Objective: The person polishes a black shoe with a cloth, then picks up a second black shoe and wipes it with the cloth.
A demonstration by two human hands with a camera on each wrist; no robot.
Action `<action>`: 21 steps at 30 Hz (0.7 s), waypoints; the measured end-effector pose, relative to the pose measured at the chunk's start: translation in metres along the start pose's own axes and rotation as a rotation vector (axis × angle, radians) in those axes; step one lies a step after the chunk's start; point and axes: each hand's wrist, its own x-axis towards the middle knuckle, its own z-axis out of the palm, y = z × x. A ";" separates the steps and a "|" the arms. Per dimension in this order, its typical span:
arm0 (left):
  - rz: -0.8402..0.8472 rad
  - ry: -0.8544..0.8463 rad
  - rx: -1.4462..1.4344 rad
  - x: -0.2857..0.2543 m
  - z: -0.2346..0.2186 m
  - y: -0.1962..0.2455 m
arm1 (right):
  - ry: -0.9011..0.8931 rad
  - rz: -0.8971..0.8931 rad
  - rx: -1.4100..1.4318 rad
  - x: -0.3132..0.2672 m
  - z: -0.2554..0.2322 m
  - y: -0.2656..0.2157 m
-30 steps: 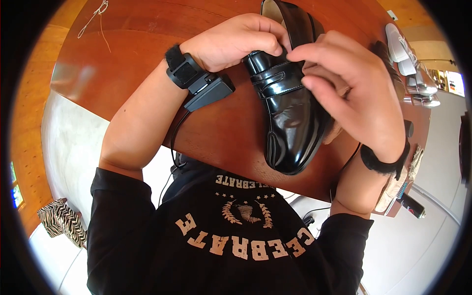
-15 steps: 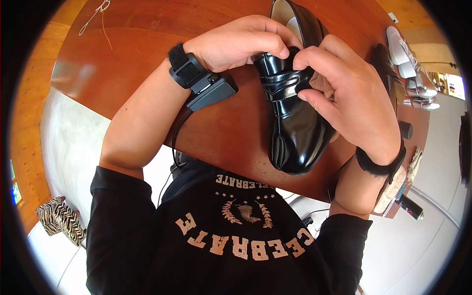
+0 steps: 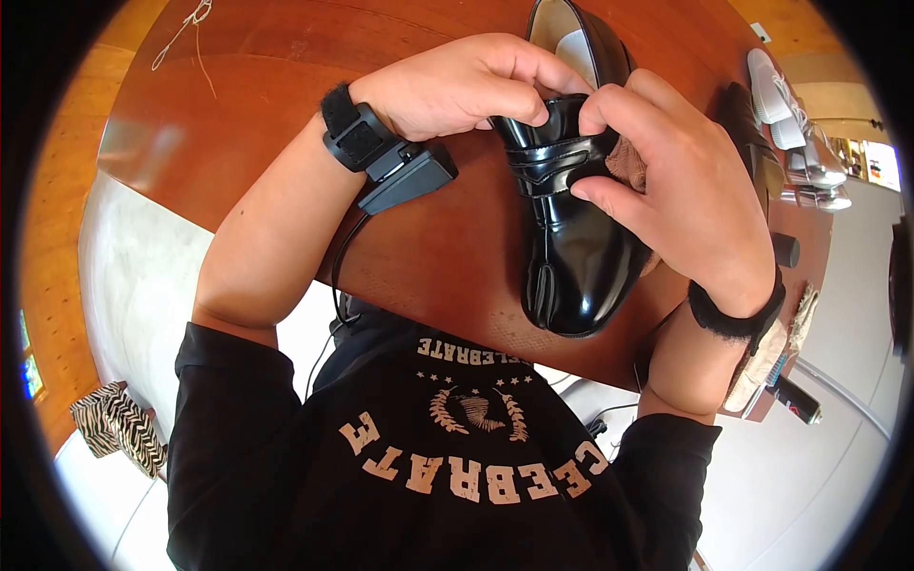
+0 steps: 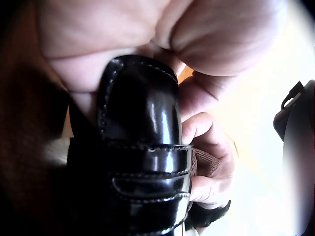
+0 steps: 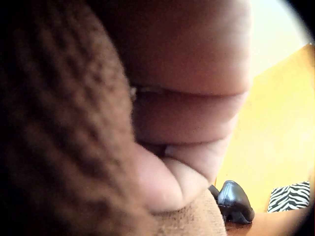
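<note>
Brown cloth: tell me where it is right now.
In the head view, the brown cloth is right of centre, in the right hand, beside the strap of the black shoe.

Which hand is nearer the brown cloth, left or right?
Right. The right hand holds the brown cloth between fingers and thumb, beside the black shoe. The left hand is away from it, gripping the shoe's tongue.
</note>
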 end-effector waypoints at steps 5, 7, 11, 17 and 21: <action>0.012 -0.002 -0.008 0.000 -0.001 -0.002 | 0.015 -0.045 0.021 0.001 -0.002 0.002; -0.004 0.012 -0.018 -0.002 -0.001 0.000 | 0.020 -0.019 0.109 0.001 -0.006 0.002; -0.013 0.016 -0.001 -0.001 -0.001 0.002 | 0.040 0.174 0.248 -0.001 -0.017 0.009; 0.004 0.052 -0.001 0.000 0.000 -0.001 | 0.774 0.106 0.400 0.000 -0.016 0.018; 0.013 0.038 -0.022 0.001 -0.003 -0.005 | 0.498 0.096 0.529 0.000 -0.016 0.010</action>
